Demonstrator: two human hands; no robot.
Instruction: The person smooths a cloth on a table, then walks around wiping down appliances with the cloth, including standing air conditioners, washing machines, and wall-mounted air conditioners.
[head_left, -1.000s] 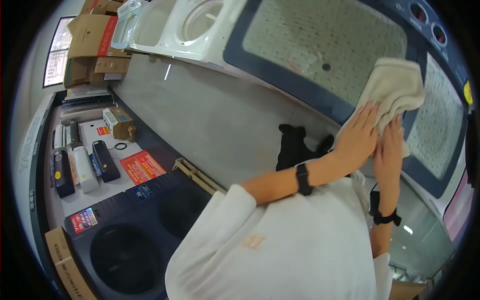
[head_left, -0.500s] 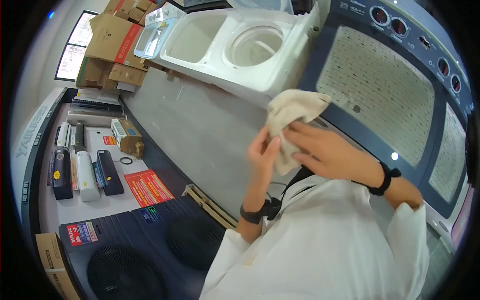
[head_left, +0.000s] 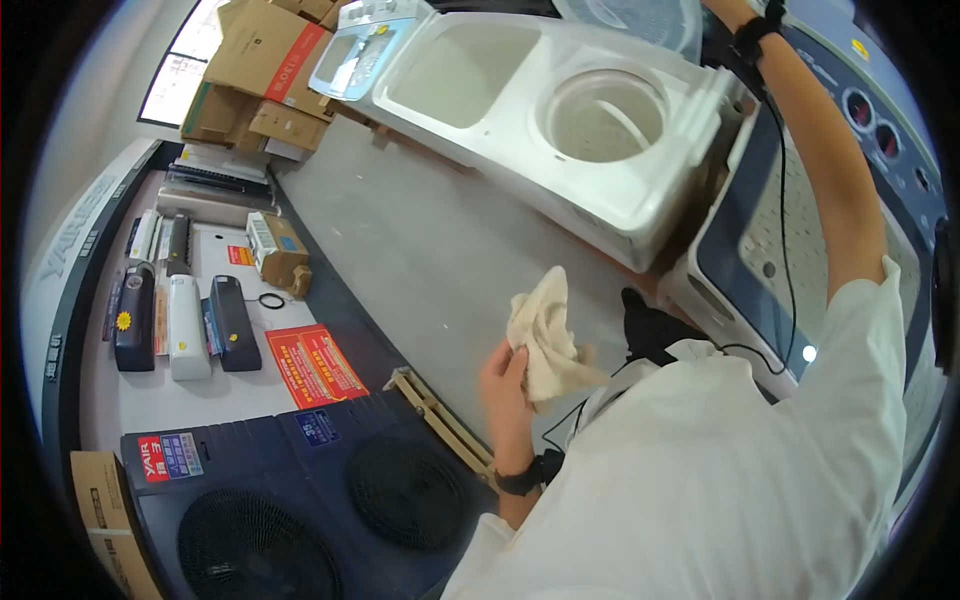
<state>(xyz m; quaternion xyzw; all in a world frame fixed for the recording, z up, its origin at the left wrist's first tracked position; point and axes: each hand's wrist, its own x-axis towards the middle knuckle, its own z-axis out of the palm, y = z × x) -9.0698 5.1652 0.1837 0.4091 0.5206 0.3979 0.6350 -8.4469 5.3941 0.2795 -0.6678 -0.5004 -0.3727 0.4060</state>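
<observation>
The beige cloth (head_left: 545, 340) is in my left hand (head_left: 508, 392), raised over the grey floor (head_left: 400, 225), near side of the open white washing machine (head_left: 512, 130) and left of the dark-topped machine (head_left: 738, 275). Relative to my left hand, the cloth sits immediately to the right and slightly far; relative to my right hand (head_left: 731, 12), it lies near and left, well apart. My left hand is therefore the nearer one, and the only one in contact with the cloth. State of the left hand: closed on the left edge of the cloth, thumb toward the fabric, the other fingers partly hidden. State of the right hand: arm extended to the far right, only the part beyond the black wristband (head_left: 752, 38) in view, fingers cut off by the upper edge; I cannot tell whether it grasps anything. It is beside the translucent lid (head_left: 630, 22) and the upper run of the black cable (head_left: 785, 205). Orientation of the cloth: bunched, upright, long axis running roughly near to far. Its narrow peak points far, toward the front of the white washing machine, without touching it; a loose corner, blurred, points right. The white washing machine has its own long axis set obliquely, from far left to nearer right, across the line of the cloth.
</observation>
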